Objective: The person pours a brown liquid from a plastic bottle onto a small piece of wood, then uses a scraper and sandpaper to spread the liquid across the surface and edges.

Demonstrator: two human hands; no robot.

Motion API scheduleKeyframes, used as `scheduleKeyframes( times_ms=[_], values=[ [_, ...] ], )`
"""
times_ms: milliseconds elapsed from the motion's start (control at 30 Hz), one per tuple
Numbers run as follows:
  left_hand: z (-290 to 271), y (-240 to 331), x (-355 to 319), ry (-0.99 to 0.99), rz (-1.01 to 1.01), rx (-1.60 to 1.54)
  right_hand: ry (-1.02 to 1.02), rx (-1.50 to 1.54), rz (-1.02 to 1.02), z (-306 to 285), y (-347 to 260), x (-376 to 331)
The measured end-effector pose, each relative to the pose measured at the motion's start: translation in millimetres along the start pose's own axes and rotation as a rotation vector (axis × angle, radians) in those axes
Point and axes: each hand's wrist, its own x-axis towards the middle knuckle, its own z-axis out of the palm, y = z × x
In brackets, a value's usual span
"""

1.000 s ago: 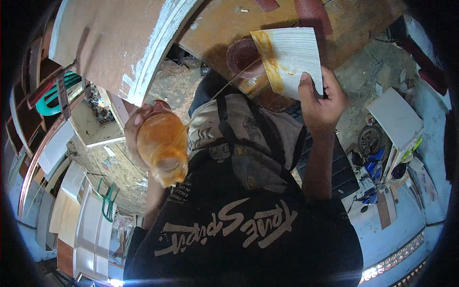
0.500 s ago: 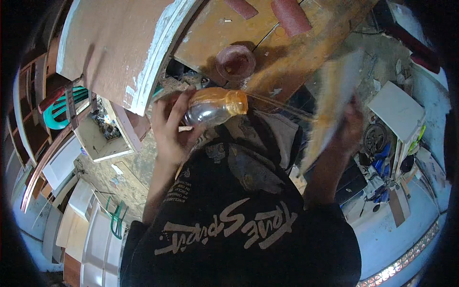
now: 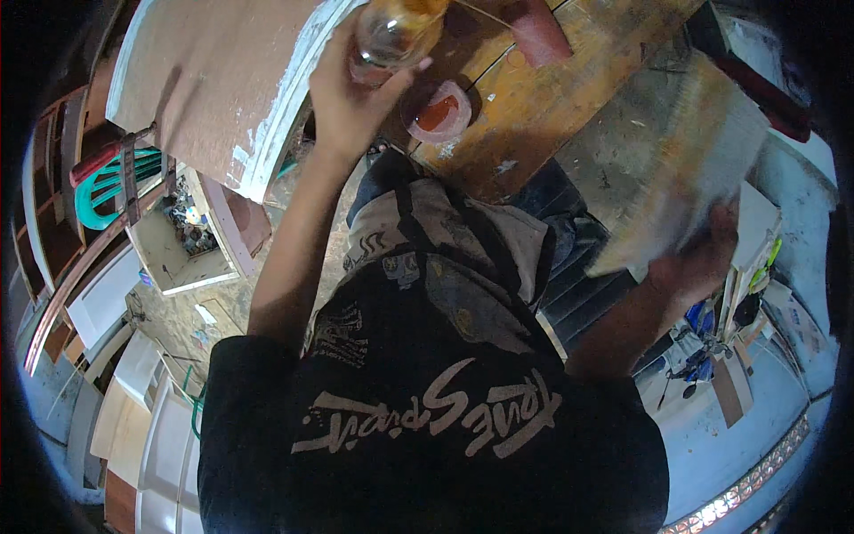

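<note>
My left hand (image 3: 345, 111) is closed around a clear plastic bottle (image 3: 391, 43) with orange stains on its upper part. It is held out over the wooden bench, and the frame's top edge cuts off its mouth. Just below it on the bench stands a small pinkish bowl (image 3: 456, 96) with reddish-orange liquid inside. At the right, my right hand (image 3: 698, 254) grips a flat, pale board (image 3: 689, 165) with yellowish-orange stains. Motion blurs the board, and some of the fingers are hard to make out.
A curved wooden panel (image 3: 222, 80) with a white-smeared edge stands left of the worn bench (image 3: 578, 89). A red sandpaper roll (image 3: 540, 34) lies on the bench. Lower left is an open wooden box (image 3: 173, 276) with small items. Tools and scraps (image 3: 698, 351) clutter the right side.
My left hand has moved the bottle forward from near my body to above the bench. The board in my right hand has swung outward to the right. More of the bowl's liquid shows.
</note>
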Motion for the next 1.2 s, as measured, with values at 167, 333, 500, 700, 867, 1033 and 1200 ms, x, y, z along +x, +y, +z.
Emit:
scheduleKeyframes(
  times_ms=[167,333,500,700,867,1033,1200],
  values=[
    [9.5,5.3,27.7,0.013,0.016,-0.048,0.112,0.109,-0.132,-37.8,-42.1,-10.7],
    [21.5,11.0,49.5,-0.123,-0.066,-0.193,0.221,-0.064,-0.249,-34.7,-51.3,-28.1],
    [41.5,22.2,82.6,-0.225,0.026,-0.366,0.382,-0.066,-0.165,-41.5,-40.9,-35.5],
    [80.5,18.8,144.1,-0.256,0.049,-0.66,0.301,-0.001,-0.234,-58.2,-55.1,-57.2],
    [104.4,1.3,169.8,-0.14,0.178,-0.561,0.244,-0.033,-0.273,-73.7,-55.6,-72.0],
    [110.0,-25.0,175.2,-0.25,0.032,-0.699,0.35,0.004,-0.292,-100.6,-56.4,-84.3],
    [100.6,-12.3,170.7,-0.228,0.017,-0.733,0.599,0.049,-0.508,-191.0,-127.7,-107.7]
  ],
)
